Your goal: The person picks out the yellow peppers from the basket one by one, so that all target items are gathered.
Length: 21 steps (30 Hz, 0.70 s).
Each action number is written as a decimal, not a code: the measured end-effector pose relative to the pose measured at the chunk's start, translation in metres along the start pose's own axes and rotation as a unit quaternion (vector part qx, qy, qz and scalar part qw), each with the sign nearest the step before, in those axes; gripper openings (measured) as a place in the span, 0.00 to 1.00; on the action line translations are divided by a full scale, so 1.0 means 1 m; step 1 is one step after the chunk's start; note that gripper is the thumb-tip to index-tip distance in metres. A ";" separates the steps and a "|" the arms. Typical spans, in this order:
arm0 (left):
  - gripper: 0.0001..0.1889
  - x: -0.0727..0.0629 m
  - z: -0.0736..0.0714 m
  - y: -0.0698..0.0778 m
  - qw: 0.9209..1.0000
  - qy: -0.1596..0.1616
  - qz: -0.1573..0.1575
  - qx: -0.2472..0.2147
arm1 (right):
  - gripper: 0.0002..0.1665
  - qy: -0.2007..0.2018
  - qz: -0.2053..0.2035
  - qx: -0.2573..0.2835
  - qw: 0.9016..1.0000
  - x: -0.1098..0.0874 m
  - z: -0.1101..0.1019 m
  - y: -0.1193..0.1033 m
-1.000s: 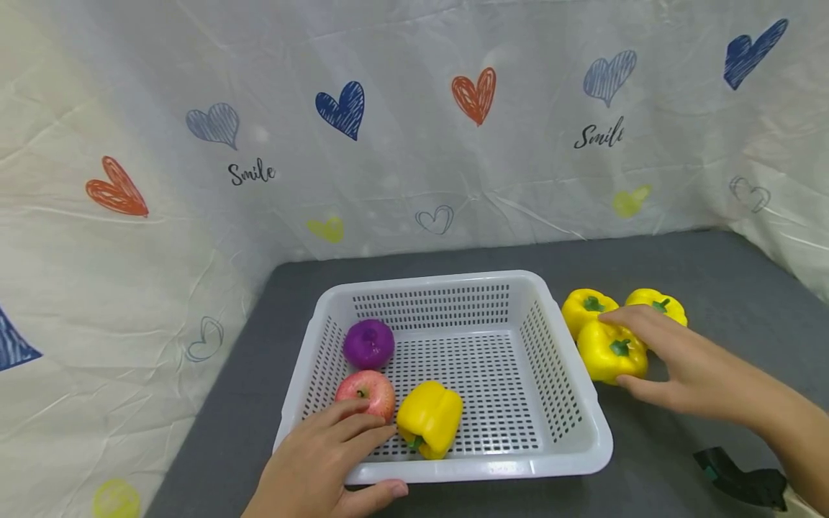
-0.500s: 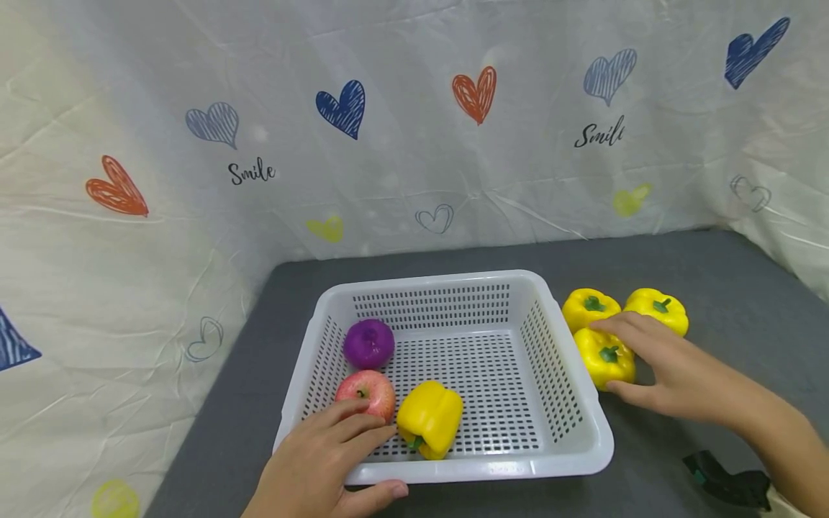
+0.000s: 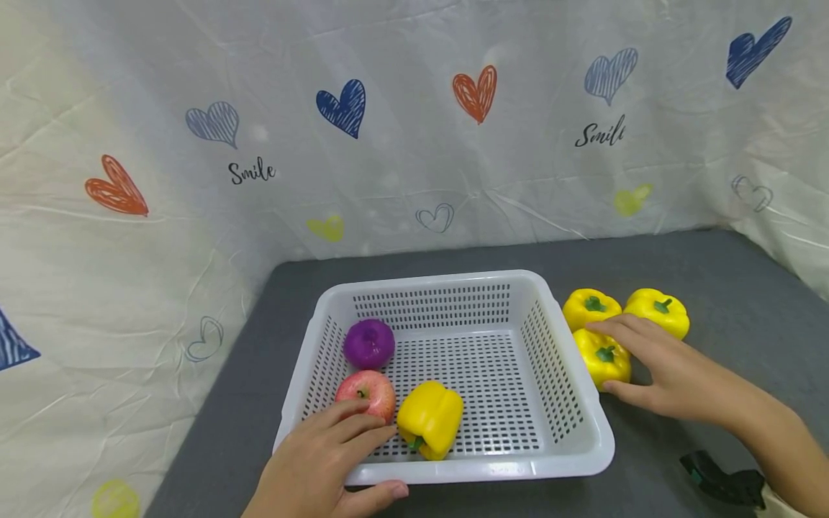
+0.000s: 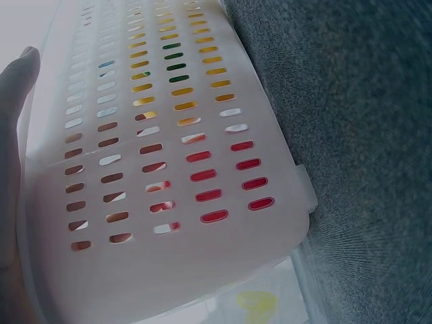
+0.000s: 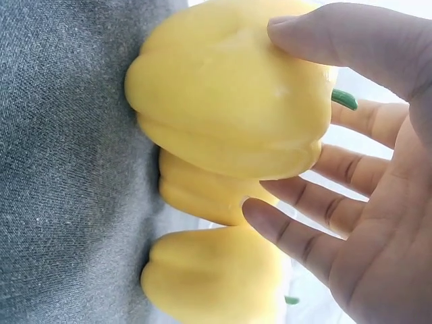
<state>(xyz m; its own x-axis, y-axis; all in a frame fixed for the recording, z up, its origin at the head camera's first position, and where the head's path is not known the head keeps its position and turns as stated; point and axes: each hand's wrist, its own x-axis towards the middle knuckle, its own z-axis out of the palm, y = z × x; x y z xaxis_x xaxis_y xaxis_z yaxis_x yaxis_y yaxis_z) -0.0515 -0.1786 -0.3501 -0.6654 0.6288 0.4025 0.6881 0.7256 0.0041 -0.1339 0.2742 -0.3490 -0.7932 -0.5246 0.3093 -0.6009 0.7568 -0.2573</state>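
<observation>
My left hand (image 3: 327, 460) holds the near left rim of a white perforated plastic basket (image 3: 512, 467), fingers over the edge inside and thumb outside. Close to those fingertips lie a red apple (image 3: 369, 388) and a yellow bell pepper (image 3: 432, 417); a purple onion (image 3: 369, 344) sits behind them in the basket. Right of the basket, my right hand (image 3: 667, 370) has its thumb and fingers around another yellow bell pepper (image 5: 223, 88), which stands on the cloth with its stem up. In the right wrist view the thumb lies on its side and the other fingers spread behind it.
Two more yellow bell peppers, one beside the basket (image 3: 591, 306) and one farther right (image 3: 659, 313), stand behind the right hand. A black strap-like object (image 3: 722, 480) is near my right forearm. Grey cloth covers the table (image 3: 725, 288); a heart-printed white sheet (image 3: 401, 158) hangs behind.
My right hand and the bell pepper in it have shifted left and slightly nearer, up against the basket's right side. The left hand and the basket's contents stay where they were.
</observation>
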 end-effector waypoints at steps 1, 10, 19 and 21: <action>0.29 0.000 0.000 0.000 1.000 0.000 0.000 0.000 | 0.46 0.000 0.001 -0.001 1.000 0.000 0.000 0.000; 0.29 -0.001 0.001 0.000 1.000 0.007 0.004 -0.005 | 0.46 0.018 -0.018 0.010 1.000 -0.003 -0.002 0.002; 0.30 -0.001 0.001 -0.001 1.000 0.013 0.008 -0.002 | 0.45 0.037 -0.036 0.032 0.998 -0.004 -0.013 -0.001; 0.30 -0.001 0.001 -0.001 1.000 0.017 0.010 -0.002 | 0.45 0.037 -0.037 0.033 0.998 -0.003 -0.016 -0.004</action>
<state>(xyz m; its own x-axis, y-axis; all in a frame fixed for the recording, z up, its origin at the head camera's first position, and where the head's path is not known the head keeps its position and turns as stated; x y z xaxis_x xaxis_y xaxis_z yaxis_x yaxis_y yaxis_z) -0.0518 -0.1801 -0.3513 -0.6408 0.6334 0.4337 0.7029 0.7113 -0.0004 -0.1280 0.2788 -0.3347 -0.7386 -0.5461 0.3953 -0.6646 0.6882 -0.2910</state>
